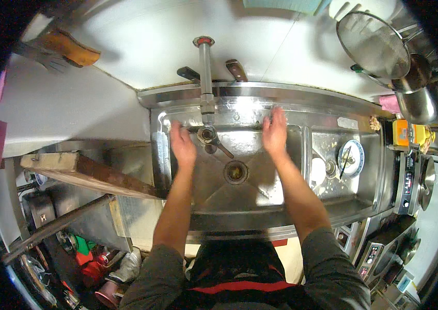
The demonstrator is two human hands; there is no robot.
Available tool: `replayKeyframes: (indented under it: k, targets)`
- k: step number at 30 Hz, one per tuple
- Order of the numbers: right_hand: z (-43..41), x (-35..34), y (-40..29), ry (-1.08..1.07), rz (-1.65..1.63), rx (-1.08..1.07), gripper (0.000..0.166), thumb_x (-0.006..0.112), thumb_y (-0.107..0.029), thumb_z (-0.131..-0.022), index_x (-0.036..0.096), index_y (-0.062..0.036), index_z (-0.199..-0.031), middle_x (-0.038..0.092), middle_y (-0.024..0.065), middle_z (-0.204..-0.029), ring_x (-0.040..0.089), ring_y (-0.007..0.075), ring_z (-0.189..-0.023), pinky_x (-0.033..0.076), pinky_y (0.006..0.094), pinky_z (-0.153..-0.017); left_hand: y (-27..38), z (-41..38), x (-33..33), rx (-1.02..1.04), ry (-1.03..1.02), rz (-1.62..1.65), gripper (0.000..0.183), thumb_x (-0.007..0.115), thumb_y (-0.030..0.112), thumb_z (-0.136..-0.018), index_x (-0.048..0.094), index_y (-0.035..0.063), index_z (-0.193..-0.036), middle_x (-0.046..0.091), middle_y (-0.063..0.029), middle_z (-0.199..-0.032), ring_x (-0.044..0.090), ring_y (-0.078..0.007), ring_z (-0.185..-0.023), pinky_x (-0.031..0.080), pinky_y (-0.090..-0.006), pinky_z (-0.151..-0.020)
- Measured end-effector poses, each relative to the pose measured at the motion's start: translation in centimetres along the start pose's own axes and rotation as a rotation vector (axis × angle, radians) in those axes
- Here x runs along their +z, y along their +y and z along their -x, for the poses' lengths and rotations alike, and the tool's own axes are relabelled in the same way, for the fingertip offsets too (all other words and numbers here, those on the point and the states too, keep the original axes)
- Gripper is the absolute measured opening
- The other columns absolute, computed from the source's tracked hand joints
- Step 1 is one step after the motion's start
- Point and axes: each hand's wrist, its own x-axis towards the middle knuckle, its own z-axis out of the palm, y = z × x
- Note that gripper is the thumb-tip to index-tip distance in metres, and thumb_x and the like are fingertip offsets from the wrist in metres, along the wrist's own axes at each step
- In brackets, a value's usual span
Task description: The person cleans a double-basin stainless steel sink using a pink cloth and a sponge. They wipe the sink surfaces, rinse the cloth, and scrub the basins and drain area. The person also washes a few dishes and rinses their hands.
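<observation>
Both my bare hands reach over a stainless steel double sink [238, 224]. My left hand [183, 145] hovers at the left basin's upper left, beside the faucet [207, 133], fingers extended and nothing in it. My right hand [276, 131] is over the same basin's upper right, fingers pointing to the wall and empty. Between them, lower down, lies the drain [236, 172]. The right basin holds a white bowl with a blue-patterned rim [359, 157], dark chopsticks [344, 164] in it, a white dish [318, 171] and scattered food scraps.
Two knife handles [236, 70] stick up behind the sink's back ledge. A thick wooden board [87, 172] leans at the left. A mesh strainer [374, 44] and metal pans hang at the upper right. An induction cooker [408, 182] and a yellow bottle [418, 133] stand right of the sink.
</observation>
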Motion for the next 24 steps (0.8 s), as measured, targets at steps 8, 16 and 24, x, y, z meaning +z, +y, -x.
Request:
replayKeyframes:
  k: [8, 16, 24]
  targets:
    - [7.4, 4.2, -5.5, -0.451, -0.185, -0.343, 0.041, 0.048, -0.010, -0.087, 0.046, 0.0010, -0.126, 0.040, 0.0221, -0.137, 0.036, 0.0354, -0.130, 0.034, 0.0407, -0.106, -4.9, 2.2, 3.7, 0.261, -0.534, -0.444, 0.048, 0.050, 0.024, -0.088, 0.043, 0.0015, -0.130, 0.044, -0.0232, -0.132, 0.044, -0.0333, -0.122, 0.036, -0.0414, -0.100]
    - [8.0, 5.2, -12.2, -0.383, -1.109, 0.221, 0.027, 0.054, -0.008, -0.083, 0.059, -0.0015, -0.108, 0.063, 0.0149, -0.105, 0.059, 0.0268, -0.098, 0.048, 0.0362, -0.084, 2.6, 5.5, 3.1, -0.879, -0.086, 1.060, 0.032, 0.048, 0.032, -0.095, 0.060, 0.0039, -0.105, 0.063, -0.0057, -0.096, 0.059, -0.0179, -0.082, 0.049, -0.0315, -0.074]
    - [8.9, 6.3, -4.2, -0.237, -2.568, 0.529, 0.016, 0.057, -0.015, -0.086, 0.063, -0.0029, -0.094, 0.065, 0.0091, -0.093, 0.061, 0.0208, -0.082, 0.049, 0.0328, -0.076, 3.0, 8.7, 7.6, -0.177, -0.516, 0.317, 0.040, 0.036, 0.035, -0.097, 0.054, 0.0054, -0.118, 0.062, -0.0102, -0.108, 0.057, -0.0236, -0.099, 0.046, -0.0351, -0.090]
